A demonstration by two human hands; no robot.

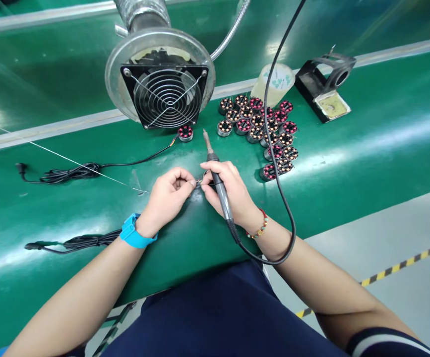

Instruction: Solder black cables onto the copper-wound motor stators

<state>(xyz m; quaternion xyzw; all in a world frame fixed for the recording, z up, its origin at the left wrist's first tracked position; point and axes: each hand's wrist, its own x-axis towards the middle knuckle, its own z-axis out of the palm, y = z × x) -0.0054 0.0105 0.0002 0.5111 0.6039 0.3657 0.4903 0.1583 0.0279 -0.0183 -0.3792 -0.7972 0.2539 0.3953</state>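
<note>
My left hand (172, 193), with a blue wrist strap (136, 232), is closed, thumb and forefinger pinching thin wires (199, 182). My right hand (231, 191) is wrapped round a soldering iron (220, 191), whose tip points up and away from me. The right thumb and fingertips also meet at the wires, close to the left fingertips. Just beyond the hands sits a small round motor coil (185, 133) joined to a black cable (133, 162). A second bundled cable (88, 241) runs under my left forearm; where it leads is hidden.
A fume extractor fan (170, 99) hangs over the green bench (207, 233). Several motor coils (255, 134) stand grouped to the right, before a pale plastic container (277, 82). An iron stand (324, 84) with a sponge is farther right. The iron's cord (279, 183) loops over my right forearm.
</note>
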